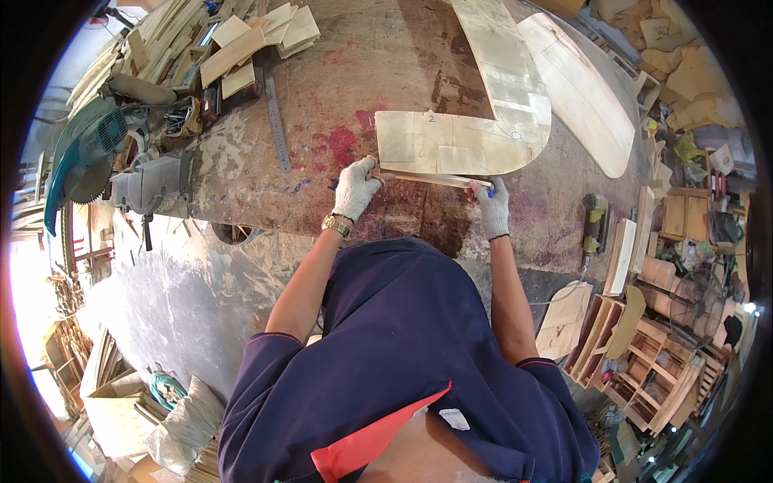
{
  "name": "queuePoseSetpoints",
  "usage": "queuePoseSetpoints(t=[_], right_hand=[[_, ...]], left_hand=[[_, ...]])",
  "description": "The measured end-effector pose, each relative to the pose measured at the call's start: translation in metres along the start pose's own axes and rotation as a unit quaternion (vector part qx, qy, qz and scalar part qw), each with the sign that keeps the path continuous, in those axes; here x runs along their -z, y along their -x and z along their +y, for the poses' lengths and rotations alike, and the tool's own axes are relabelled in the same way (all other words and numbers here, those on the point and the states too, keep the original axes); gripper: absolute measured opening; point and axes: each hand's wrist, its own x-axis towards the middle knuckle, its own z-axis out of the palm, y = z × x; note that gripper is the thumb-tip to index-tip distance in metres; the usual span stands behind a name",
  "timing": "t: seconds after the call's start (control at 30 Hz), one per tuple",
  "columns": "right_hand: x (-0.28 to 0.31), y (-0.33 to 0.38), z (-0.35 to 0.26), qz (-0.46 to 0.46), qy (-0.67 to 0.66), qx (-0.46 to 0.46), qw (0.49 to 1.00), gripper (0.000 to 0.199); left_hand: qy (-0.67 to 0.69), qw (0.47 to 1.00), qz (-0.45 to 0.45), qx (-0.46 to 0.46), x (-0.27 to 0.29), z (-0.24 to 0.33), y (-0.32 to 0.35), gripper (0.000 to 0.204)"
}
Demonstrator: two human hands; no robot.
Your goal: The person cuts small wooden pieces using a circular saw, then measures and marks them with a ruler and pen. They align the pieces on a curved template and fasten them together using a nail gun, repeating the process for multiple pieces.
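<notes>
My left hand (pixel 357 191), in a pale knit glove with a watch at the wrist, closes its fingers at the left end of a narrow wooden strip (pixel 441 179). The strip lies along the near edge of a J-shaped plywood panel (pixel 427 141) that has a pencil curve and a small handwritten mark. My right hand (pixel 493 211), gloved with bare fingertips, closes round the strip's right end. A small blue object (pixel 491 191), perhaps a pen, shows at its fingers. Whether the strip touches the panel is hard to tell.
A stained worktable (pixel 322 97) bears a steel ruler (pixel 277 125), a rounded wooden board (pixel 580 97) and stacked offcuts (pixel 258 40). A teal circular saw (pixel 93 153) stands at left. A power tool (pixel 595 224) lies right, near a wooden rack (pixel 656 374).
</notes>
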Motion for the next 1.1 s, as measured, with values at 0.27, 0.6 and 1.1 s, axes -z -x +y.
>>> queuePoseSetpoints(t=[0.27, 0.6, 1.1], right_hand=[[0.002, -0.002, 0.005, 0.001, 0.014, -0.002, 1.0, 0.03], [0.009, 0.0, 0.0, 0.004, 0.018, -0.011, 1.0, 0.035], [0.0, 0.048, -0.04, 0.175, 0.21, 0.35, 0.896, 0.047]], left_hand=[[0.296, 0.954, -0.048, 0.01, -0.015, -0.033, -0.012, 0.023], [0.331, 0.939, -0.081, 0.052, -0.01, -0.034, -0.016, 0.026], [0.34, 0.934, -0.103, 0.049, -0.009, -0.044, -0.019, 0.024]])
